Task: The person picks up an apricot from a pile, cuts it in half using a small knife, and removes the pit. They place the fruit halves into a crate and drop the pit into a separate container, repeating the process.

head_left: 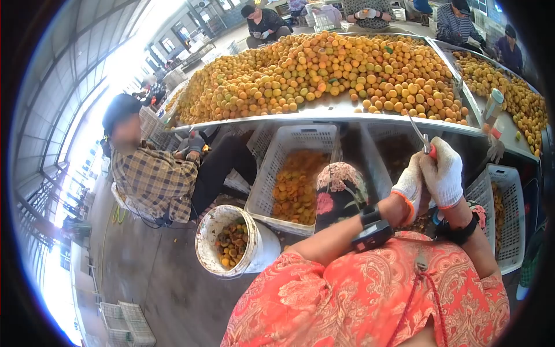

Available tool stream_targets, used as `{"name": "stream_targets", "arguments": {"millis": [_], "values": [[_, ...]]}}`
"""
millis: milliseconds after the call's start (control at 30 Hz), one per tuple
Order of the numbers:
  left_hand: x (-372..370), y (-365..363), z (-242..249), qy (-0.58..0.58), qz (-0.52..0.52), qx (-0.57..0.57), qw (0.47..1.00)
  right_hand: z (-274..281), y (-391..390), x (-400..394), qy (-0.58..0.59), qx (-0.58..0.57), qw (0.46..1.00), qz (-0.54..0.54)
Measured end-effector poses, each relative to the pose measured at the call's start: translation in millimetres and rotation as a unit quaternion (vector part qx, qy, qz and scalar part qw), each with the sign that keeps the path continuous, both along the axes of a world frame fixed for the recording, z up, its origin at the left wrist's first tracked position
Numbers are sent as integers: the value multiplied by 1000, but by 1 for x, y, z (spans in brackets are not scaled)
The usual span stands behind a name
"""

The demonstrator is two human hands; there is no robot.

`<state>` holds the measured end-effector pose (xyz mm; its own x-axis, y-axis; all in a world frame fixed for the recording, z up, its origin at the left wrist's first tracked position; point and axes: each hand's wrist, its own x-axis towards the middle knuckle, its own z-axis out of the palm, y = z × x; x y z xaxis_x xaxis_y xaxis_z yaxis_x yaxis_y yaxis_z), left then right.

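My right hand [442,172], in a white knit glove, is closed around a red-handled cutting tool [425,140]. Its thin metal blade points up and to the left, toward the table edge. Close against it is my left hand [409,182], in a white glove with an orange cuff, its fingers curled inward. Whatever the left fingers hold, if anything, is hidden. Both hands are above my lap, just in front of the metal table [324,110], which carries a large heap of apricots [324,66].
A white crate [252,203] of apricot pieces stands under the table, beside a white bucket [267,246] of fruit scraps. Another crate [511,231] is at my right. A co-worker in a checked shirt [153,184] sits at left; other people sit beyond the table.
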<state>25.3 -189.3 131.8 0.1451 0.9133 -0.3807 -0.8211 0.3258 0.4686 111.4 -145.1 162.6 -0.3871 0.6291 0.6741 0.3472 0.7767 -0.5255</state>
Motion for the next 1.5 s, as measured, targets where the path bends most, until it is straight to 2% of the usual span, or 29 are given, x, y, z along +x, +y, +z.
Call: {"name": "stream_targets", "arguments": {"millis": [100, 233, 300, 367, 433, 467, 500, 567, 600, 633, 700, 733, 767, 800, 833, 867, 900, 933, 967, 1000, 1033, 1100, 1200, 1267, 1300, 1367, 1400, 1500], "values": [[1, -10, 16, 17, -13, -41, 999, -2, 0, 7, -21, 13, 999, 25], [1, -14, 11, 32, -57, -62, 996, -2, 0, 18, -26, 32, 997, 66], [3, -23, 16, 75, -113, -63, 989, -2, 2, 27, -29, 42, 990, 130], [5, -32, 32, 83, -97, -48, 991, -3, 8, 34, -30, 72, 984, 161], [9, -30, 30, 113, -82, 22, 990, -5, 11, 38, 18, 54, 985, 163], [7, -29, 32, 37, -106, -23, 993, -2, 10, 42, 10, 37, 987, 155], [8, -21, 25, 39, -105, -21, 994, 1, 4, 43, 11, 39, 987, 156], [12, 2, 4, 39, -36, -10, 999, 6, -8, 43, 29, -32, 991, 129], [-3, -11, 14, 20, -113, 13, 993, 6, -10, 47, 8, -65, 990, 125], [-4, -15, 19, 19, -115, 11, 993, 4, -9, 49, 7, -67, 990, 123], [1, -18, 28, 46, -84, 10, 995, -2, -4, 53, 48, -163, 975, 141], [-8, -16, 20, 17, -166, 35, 985, -5, -6, 49, 112, -203, 961, 147], [-1, -10, 12, 70, -75, 69, 992, -1, -7, 49, 140, -237, 950, 147], [-8, -16, 29, 51, -118, 172, 977, 3, -11, 46, 185, -285, 936, 96], [-11, -13, 35, 70, -115, 70, 988, -1, -4, 47, 218, -294, 928, 77], [-10, -11, 34, -2, -76, 13, 997, -9, 6, 46, 246, -275, 926, 76], [-29, -3, 7, -52, -141, 87, 985, -15, 12, 48, 260, -287, 918, 80], [-27, 6, 0, 59, -98, 116, 987, -13, 12, 44, 279, -304, 907, 77], [-26, 11, -3, 38, -137, 104, 984, -23, 20, 43, 281, -267, 918, 86], [-26, 12, 5, 34, -118, 59, 991, -22, 20, 40, 294, -268, 911, 104], [-24, 14, 9, 37, -90, 16, 995, -20, 18, 38, 295, -315, 898, 89], [-22, 13, 4, 93, -72, 43, 992, -24, 22, 33, 295, -303, 900, 105], [-24, 15, 8, 54, -88, 31, 994, -26, 31, 34, 226, -317, 916, 101], [-26, 15, -3, 65, -81, 45, 994, -31, 37, 34, 140, -224, 963, 55], [-25, 15, -3, 55, -91, 45, 993, -34, 41, 33, 146, -229, 961, 59], [-8, 14, 0, 109, -12, 31, 993, -37, 44, 32, 138, -215, 965, 62], [-17, 14, 1, 84, -85, 34, 992, -33, 39, 33, 132, -259, 955, 52], [-27, 23, -13, 72, -48, 24, 996, -22, 29, 33, 144, -300, 940, 77]]}}
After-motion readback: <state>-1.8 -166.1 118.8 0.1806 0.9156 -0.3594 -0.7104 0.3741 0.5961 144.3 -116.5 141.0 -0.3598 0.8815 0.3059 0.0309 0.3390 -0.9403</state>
